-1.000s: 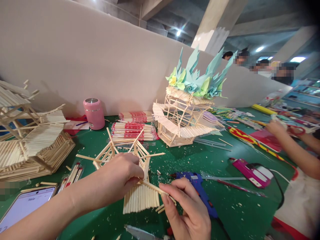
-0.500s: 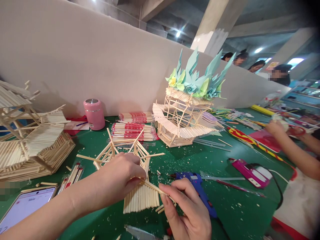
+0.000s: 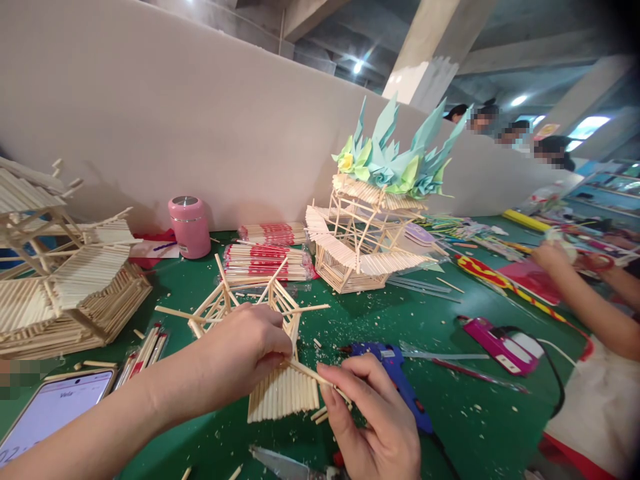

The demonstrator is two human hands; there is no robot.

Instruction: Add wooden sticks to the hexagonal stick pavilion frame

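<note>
A thin wooden stick [image 3: 306, 371] spans between my two hands, over a stick model. My left hand [image 3: 250, 347] pinches its upper left end; its fingertips are partly hidden. At the lower right end, my right hand [image 3: 373, 417] closes thumb and forefinger on the same stick. The stick model [image 3: 283, 400] has a panel of sticks laid side by side below my left hand, and open framework with sticks jutting out behind it. Just right of my right hand lies a blue glue gun [image 3: 395, 373]. A knife blade [image 3: 280, 461] shows near the bottom edge.
Packs of wooden sticks [image 3: 267, 263] and a pink flask [image 3: 189, 227] stand behind. A larger stick model [image 3: 65, 293] is at left, another with paper flowers [image 3: 367, 247] at the back. A phone [image 3: 60, 413], a pink power strip [image 3: 503, 347] and a co-worker's arm [image 3: 585, 287] are nearby.
Both hands keep almost the same place and grip on the stick. The view has shifted very slightly; otherwise little differs.
</note>
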